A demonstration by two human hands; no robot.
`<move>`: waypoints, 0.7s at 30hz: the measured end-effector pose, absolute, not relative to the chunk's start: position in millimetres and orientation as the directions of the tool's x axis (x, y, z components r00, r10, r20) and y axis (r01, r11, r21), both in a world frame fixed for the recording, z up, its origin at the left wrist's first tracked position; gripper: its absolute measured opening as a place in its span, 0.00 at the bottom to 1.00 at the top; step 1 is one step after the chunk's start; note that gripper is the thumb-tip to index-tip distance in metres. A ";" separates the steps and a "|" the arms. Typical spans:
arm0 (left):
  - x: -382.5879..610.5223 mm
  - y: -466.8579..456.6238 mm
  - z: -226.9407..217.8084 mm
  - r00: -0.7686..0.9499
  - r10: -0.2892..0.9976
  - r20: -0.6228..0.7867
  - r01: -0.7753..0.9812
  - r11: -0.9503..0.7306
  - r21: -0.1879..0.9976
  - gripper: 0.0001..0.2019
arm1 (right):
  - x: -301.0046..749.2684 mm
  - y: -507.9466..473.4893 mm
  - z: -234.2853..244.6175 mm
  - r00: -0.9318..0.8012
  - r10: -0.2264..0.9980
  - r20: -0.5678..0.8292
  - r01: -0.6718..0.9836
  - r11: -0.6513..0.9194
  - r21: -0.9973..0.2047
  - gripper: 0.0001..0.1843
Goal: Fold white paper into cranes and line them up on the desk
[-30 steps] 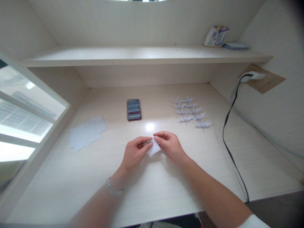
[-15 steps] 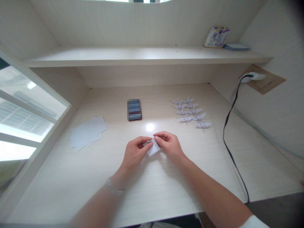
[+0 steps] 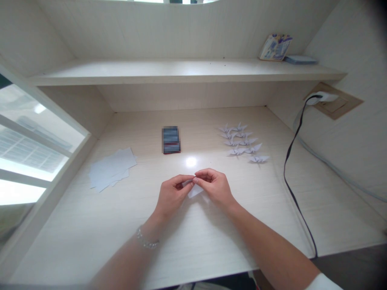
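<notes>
Both hands meet over the middle of the pale wooden desk (image 3: 211, 241). My left hand (image 3: 172, 195), with a bracelet at the wrist, and my right hand (image 3: 215, 186) pinch a small folded piece of white paper (image 3: 195, 191) between fingertips, the fingers closed on it. Most of the paper is hidden behind the fingers; only a lower corner shows. The hands hover just above the desk surface.
A loose stack of white paper sheets (image 3: 111, 168) lies to the left. A dark small box (image 3: 171, 139) sits behind the hands. Several folded paper cranes (image 3: 242, 141) lie at the right. A black cable (image 3: 290, 161) runs from a wall socket (image 3: 325, 97) down across the desk. A booklet (image 3: 275, 46) rests on the shelf.
The fingertips of both hands have come closer together, folding the paper smaller; less of the white sheet shows below the fingers than before.
</notes>
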State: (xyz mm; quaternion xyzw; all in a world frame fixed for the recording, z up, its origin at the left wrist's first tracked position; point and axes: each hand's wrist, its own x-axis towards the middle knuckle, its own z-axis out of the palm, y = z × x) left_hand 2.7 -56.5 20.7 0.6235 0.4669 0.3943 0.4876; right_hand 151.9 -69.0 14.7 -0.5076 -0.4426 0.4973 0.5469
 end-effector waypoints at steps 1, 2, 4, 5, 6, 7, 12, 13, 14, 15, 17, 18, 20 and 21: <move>2.4 -56.4 20.9 0.255 0.966 0.041 0.211 -0.097 0.973 0.11 | 151.8 -69.1 15.1 0.119 0.993 -0.022 -0.089 -0.011 -0.996 0.10; 2.1 -56.3 21.1 0.257 0.965 0.047 0.226 -0.108 0.968 0.11 | 151.6 -69.2 15.5 0.123 0.992 -0.023 -0.082 -0.013 -0.997 0.10; 1.8 -56.1 21.7 0.257 0.964 0.065 0.255 -0.132 0.958 0.11 | 151.1 -69.4 16.2 0.132 0.991 -0.022 -0.072 -0.012 -0.997 0.10; 1.7 -56.1 22.2 0.256 0.964 0.073 0.266 -0.143 0.953 0.11 | 150.9 -69.4 16.3 0.138 0.990 -0.019 -0.068 -0.010 -0.998 0.10; 1.9 -56.2 22.6 0.256 0.963 0.080 0.273 -0.152 0.950 0.11 | 150.6 -69.4 16.4 0.144 0.989 -0.017 -0.063 -0.008 -0.998 0.10; 2.2 -56.3 23.1 0.255 0.963 0.084 0.277 -0.156 0.948 0.11 | 150.4 -69.4 16.2 0.150 0.989 -0.016 -0.061 -0.007 -0.998 0.09; 3.6 -55.3 22.0 0.251 0.968 0.007 0.179 -0.053 0.982 0.16 | 149.9 -68.2 15.0 0.201 0.980 -0.012 -0.062 0.000 -0.998 0.07; 3.5 -54.6 21.0 0.257 0.966 -0.029 0.130 -0.005 0.991 0.20 | 150.0 -67.9 15.0 0.221 0.975 -0.013 -0.064 0.002 -0.998 0.07; 3.3 -53.8 19.9 0.268 0.961 -0.068 0.083 0.047 0.995 0.24 | 150.0 -67.6 15.0 0.244 0.970 -0.013 -0.067 0.004 -0.998 0.07; 2.9 -52.9 18.6 0.281 0.954 -0.106 0.040 0.099 0.994 0.26 | 150.1 -67.3 15.2 0.266 0.964 -0.011 -0.072 0.008 -0.997 0.07; 2.1 -51.5 16.3 0.308 0.935 -0.174 -0.013 0.187 0.982 0.27 | 150.1 -66.9 15.5 0.301 0.954 -0.008 -0.087 0.019 -0.996 0.08; 1.7 -50.9 15.4 0.324 0.924 -0.202 -0.022 0.221 0.975 0.25 | 150.0 -66.9 15.6 0.314 0.949 -0.006 -0.093 0.025 -0.995 0.08; 1.0 -50.2 14.4 0.363 0.900 -0.242 -0.010 0.264 0.965 0.18 | 149.5 -67.1 15.8 0.333 0.943 -0.001 -0.103 0.035 -0.994 0.08; 0.8 -50.1 14.3 0.379 0.890 -0.254 0.007 0.272 0.962 0.15 | 149.0 -67.3 15.9 0.340 0.940 0.004 -0.104 0.041 -0.994 0.08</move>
